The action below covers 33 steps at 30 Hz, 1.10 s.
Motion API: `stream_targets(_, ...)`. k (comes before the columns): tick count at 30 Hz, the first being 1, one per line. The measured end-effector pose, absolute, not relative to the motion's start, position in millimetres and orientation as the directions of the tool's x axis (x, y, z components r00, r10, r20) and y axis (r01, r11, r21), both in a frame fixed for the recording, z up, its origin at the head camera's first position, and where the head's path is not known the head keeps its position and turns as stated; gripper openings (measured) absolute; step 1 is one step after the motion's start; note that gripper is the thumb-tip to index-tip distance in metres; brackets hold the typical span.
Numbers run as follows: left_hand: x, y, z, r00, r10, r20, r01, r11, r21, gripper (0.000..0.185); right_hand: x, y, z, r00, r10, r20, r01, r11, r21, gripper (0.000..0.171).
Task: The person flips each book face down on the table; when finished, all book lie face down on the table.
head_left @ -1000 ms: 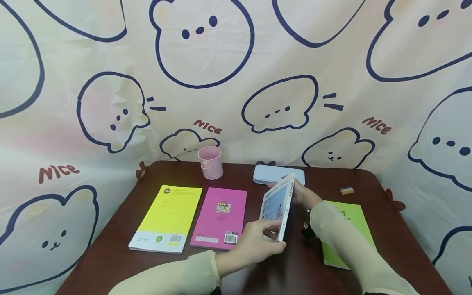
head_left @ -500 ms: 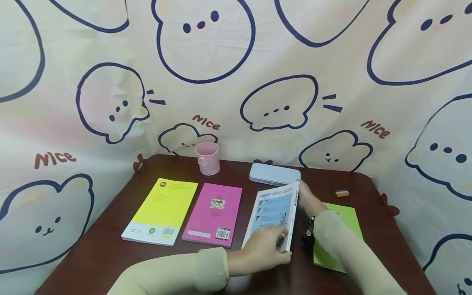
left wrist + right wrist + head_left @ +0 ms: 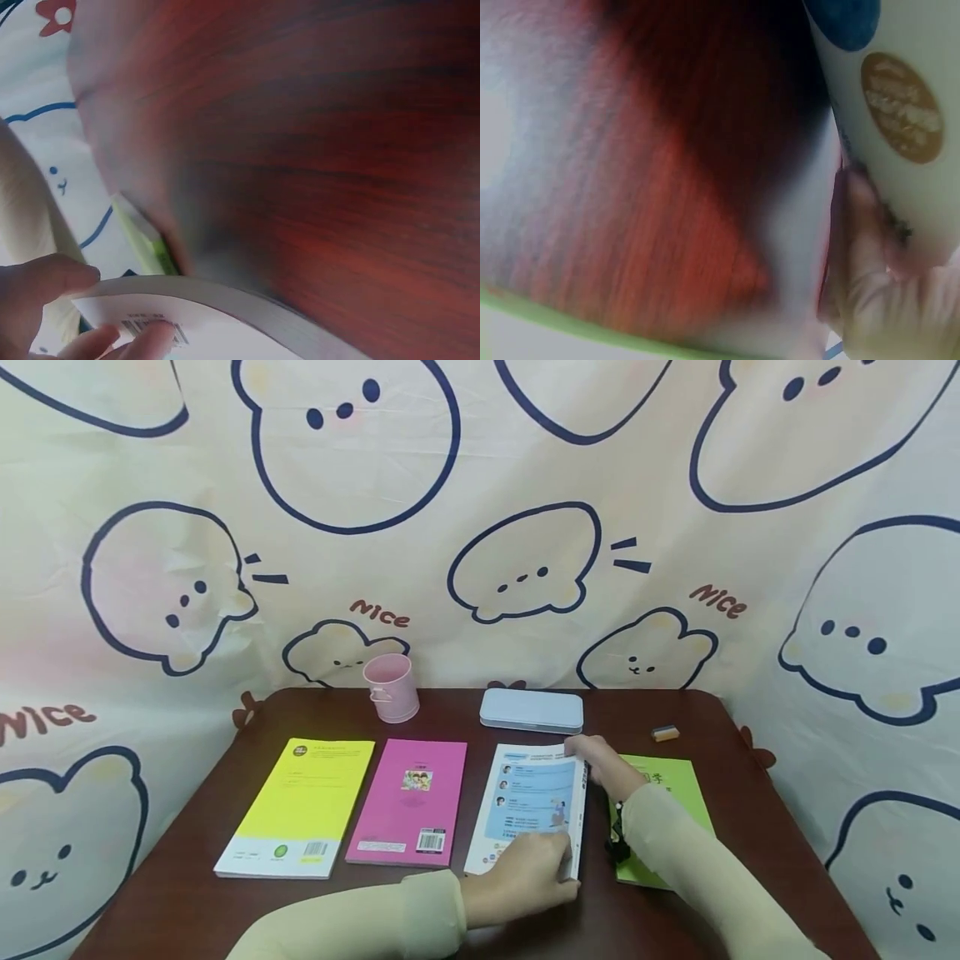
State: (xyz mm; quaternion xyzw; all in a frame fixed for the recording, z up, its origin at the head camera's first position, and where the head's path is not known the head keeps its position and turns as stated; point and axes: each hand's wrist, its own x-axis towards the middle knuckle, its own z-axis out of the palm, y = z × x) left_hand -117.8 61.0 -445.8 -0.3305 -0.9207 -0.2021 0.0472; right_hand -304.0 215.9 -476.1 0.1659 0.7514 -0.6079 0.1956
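Book (image 3: 525, 797), white and blue, lower centre, head view.
Left hand (image 3: 520, 878) pinches its lower right corner; right hand (image 3: 604, 765) pinches its upper right; green book (image 3: 684, 793) at right.

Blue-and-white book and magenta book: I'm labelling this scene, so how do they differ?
The left hand and right hand hold the blue-and-white book; the magenta book lies untouched. The blue-and-white book shows several small figures, the magenta book one small picture. Both are rectangular and bear a barcode.
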Motion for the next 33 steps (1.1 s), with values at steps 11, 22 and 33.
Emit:
stream_targets(11,-129,38,-450,-0.878,0.478,0.008,0.456,0.833,0.315,0.02,-307,208,-486,-0.925,0.151,-0.348,0.378,0.447,-0.81,0.027)
stream_targets(22,-144,-2,-457,-0.818,0.558,-0.138,0.536,0.827,0.171,0.054,-305,217,-479,-0.95,0.11,-0.294,0.287,0.685,-0.67,0.022)
stream_targets(33,-146,-5,-464,-0.767,0.639,-0.058,0.634,0.769,0.079,0.045,-311,222,-489,-0.98,-0.014,-0.199,0.1,0.828,-0.552,0.023)
